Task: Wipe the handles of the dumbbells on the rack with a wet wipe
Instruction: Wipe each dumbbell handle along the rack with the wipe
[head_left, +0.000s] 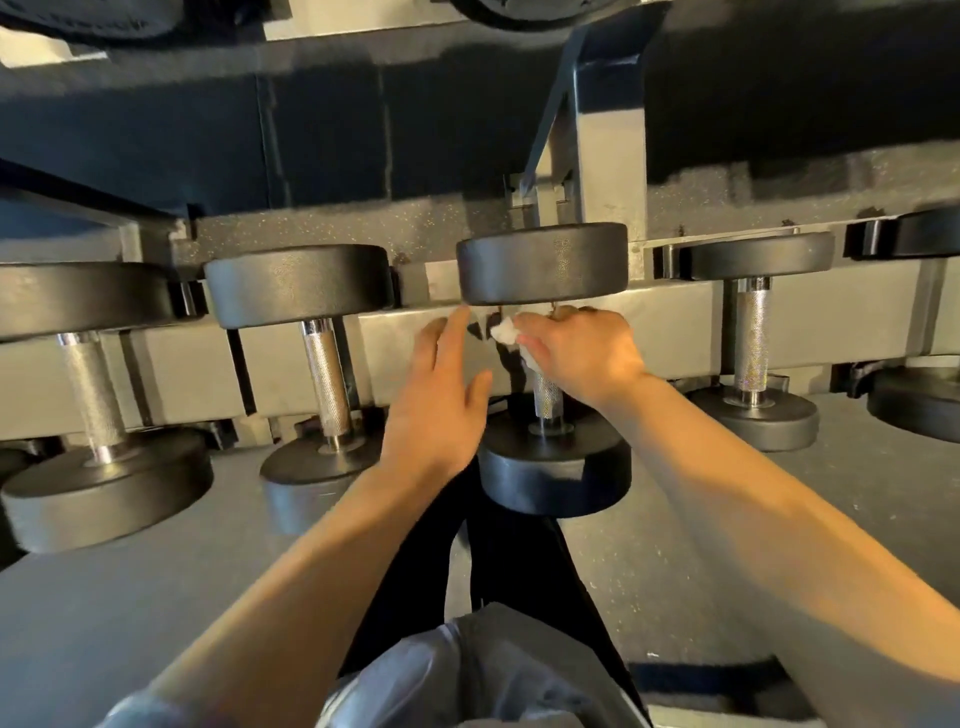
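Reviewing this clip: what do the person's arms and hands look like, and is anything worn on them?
Both forearms are bare right down to the bottom of the frame: no sleeves show. The left hand and right hand wear no gloves, and no watch, ring or wristband is visible. Nails look short and unpainted, though the picture is slightly soft.

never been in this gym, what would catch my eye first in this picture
At centre, the right hand grips a white wipe round the top of a dumbbell handle, just under its upper weight. The left hand is beside it with fingers spread, holding nothing. More dumbbells stand along the grey rack to either side.
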